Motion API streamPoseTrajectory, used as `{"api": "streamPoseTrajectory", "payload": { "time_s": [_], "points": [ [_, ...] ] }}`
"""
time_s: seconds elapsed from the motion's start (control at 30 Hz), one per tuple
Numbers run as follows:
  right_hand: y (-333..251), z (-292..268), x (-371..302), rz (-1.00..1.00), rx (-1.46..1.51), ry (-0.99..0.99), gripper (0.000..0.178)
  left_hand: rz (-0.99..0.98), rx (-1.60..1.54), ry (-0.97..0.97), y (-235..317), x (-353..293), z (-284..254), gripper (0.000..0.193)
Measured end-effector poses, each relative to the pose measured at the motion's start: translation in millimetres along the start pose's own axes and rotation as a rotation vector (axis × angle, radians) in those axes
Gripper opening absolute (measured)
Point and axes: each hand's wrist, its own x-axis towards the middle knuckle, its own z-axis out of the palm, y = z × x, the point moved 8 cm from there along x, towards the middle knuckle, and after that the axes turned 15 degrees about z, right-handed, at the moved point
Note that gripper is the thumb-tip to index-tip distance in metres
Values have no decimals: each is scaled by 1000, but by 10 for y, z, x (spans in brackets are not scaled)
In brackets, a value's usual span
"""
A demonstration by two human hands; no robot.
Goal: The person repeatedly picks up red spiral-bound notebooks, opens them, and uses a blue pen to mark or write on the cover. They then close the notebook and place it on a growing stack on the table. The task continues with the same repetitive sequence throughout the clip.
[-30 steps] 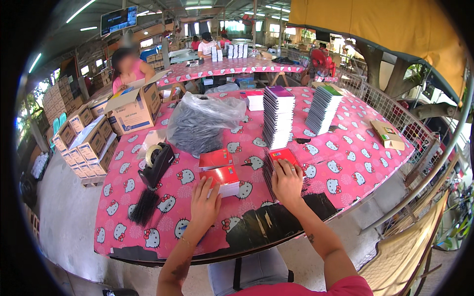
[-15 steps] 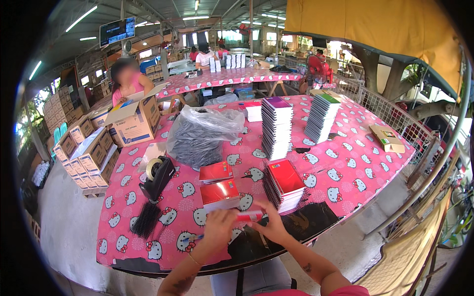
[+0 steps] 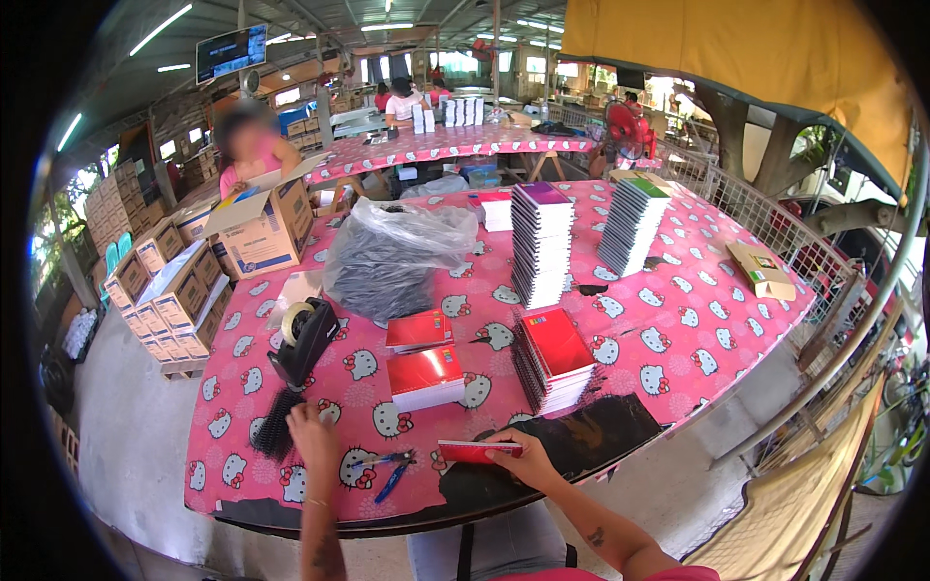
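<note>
My right hand (image 3: 524,459) grips a thin red-covered notebook (image 3: 477,451) by its right end, held low over the table's front edge. My left hand (image 3: 315,441) is over the right side of a pile of black spiral binding coils (image 3: 275,426); its fingers are slightly apart, and I see nothing held in them. Between my hands lie blue-handled pliers (image 3: 393,476). Just beyond are two short stacks of red-covered pads, the nearer stack (image 3: 426,378) and the farther one (image 3: 419,329). To their right stands a taller stack of spiral-bound red notebooks (image 3: 557,358).
A black tape dispenser (image 3: 302,349) stands beyond the coils. A plastic bag of black coils (image 3: 392,261) sits mid-table, near tall purple-topped (image 3: 542,242) and green-topped (image 3: 635,228) notebook stacks. At far left, a person (image 3: 254,160) stands behind an open carton (image 3: 262,228).
My left hand has left the red notebook and moved left to the coils, uncovering the pliers. My right hand keeps the notebook, now lower and nearer me.
</note>
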Motion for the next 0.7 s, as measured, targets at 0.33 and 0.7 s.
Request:
{"api": "streamPoseTrajectory", "payload": {
  "time_s": [0.33,0.7],
  "points": [
    [52,102,51,33,68,-53,24,251,114,-181,-380,-221,285,7],
    [251,246,151,-12,-34,-150,26,231,-712,-124,890,23,-258,25]
  ]
}}
